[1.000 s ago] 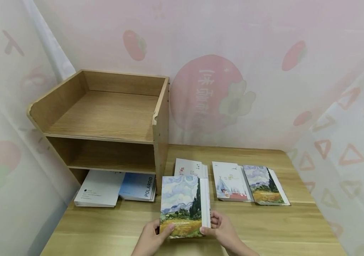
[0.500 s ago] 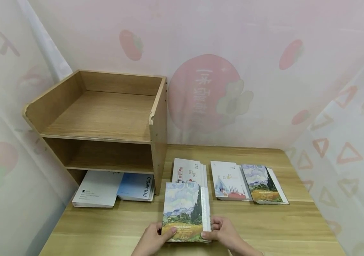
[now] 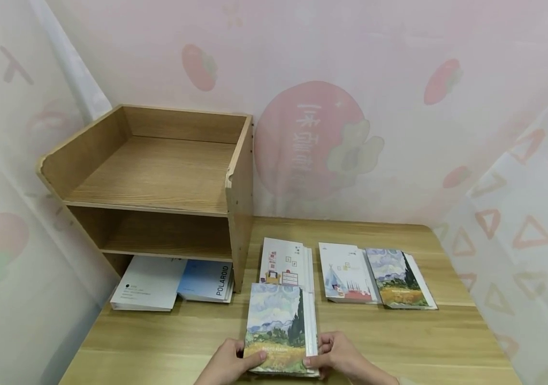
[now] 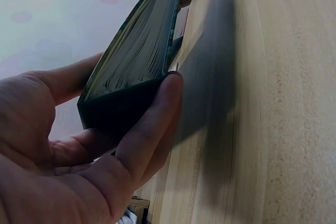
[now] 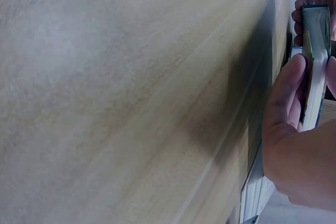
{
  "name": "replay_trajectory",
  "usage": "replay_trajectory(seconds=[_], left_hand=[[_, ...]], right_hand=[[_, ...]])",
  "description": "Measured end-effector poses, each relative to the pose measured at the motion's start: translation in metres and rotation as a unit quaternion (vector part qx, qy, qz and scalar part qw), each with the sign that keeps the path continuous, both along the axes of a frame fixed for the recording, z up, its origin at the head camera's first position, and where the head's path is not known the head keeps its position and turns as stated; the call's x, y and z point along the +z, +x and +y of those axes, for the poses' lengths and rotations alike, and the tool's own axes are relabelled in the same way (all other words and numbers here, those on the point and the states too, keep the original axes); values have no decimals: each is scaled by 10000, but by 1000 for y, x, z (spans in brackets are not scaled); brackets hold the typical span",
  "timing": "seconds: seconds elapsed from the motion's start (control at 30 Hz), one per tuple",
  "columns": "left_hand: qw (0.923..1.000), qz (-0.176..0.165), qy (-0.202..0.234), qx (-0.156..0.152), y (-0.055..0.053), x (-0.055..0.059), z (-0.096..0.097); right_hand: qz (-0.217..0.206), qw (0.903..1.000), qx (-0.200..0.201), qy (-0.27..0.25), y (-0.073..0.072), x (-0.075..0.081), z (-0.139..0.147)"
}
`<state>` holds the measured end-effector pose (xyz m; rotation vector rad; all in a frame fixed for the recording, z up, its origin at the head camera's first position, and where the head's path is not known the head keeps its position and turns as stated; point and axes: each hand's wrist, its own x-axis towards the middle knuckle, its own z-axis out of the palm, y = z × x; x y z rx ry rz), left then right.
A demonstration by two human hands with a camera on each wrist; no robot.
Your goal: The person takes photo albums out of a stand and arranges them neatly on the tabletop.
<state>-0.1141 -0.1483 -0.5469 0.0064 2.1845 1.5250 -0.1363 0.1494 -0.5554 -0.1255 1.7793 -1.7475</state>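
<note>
Both hands hold a photo album (image 3: 276, 326) with a painted landscape cover, at the front middle of the table in the head view. My left hand (image 3: 227, 361) grips its left side, thumb on the cover; in the left wrist view the left fingers (image 4: 152, 119) wrap its dark spine. My right hand (image 3: 343, 355) pinches the right edge, where white pages show. The right wrist view has the album (image 5: 316, 61) edge-on between thumb and fingers, raised off the table. Behind it lies a white album (image 3: 281, 262) with small drawings, its lower part covered by the held one.
Farther right lie a white tent-picture album (image 3: 346, 272) and another landscape album (image 3: 396, 278), side by side. A wooden shelf unit (image 3: 158, 171) stands at the left. Under it are a grey-white album (image 3: 146, 283) and a blue POLAROID album (image 3: 204, 279). Patterned curtains surround the table.
The landscape album and both hands have come down and toward me in the head view. More of the white album behind it shows now. The grip of both hands looks the same.
</note>
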Motion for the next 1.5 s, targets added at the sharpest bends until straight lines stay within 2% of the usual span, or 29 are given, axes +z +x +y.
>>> replay_trajectory(seconds=[0.23, 0.63, 0.87, 1.03, 1.13, 1.3, 1.5], left_hand=[[9995, -188, 225, -114, -1, -2, -6], [9990, -224, 253, -305, -9, -22, -9], [9995, -110, -147, -263, -13, -25, -7], [9993, -112, -319, -171, -14, -24, -5], [9991, 55, -396, -107, -15, -23, -4], [9990, 376, -240, 28, -18, -23, -5], [9990, 406, -143, 148, -21, -21, -6]], right_hand=[[78, 9993, 320, -183, -3, -4, 1], [-519, 9973, 518, 86, -10, -15, 4], [-714, 9971, 251, 96, -20, -22, 9], [-695, 9971, 206, 223, -22, -22, 11], [-607, 9973, 49, 410, -22, -22, 11], [-342, 9965, -165, 741, -25, -21, 9], [-201, 9951, -294, 928, -27, -19, 8]])
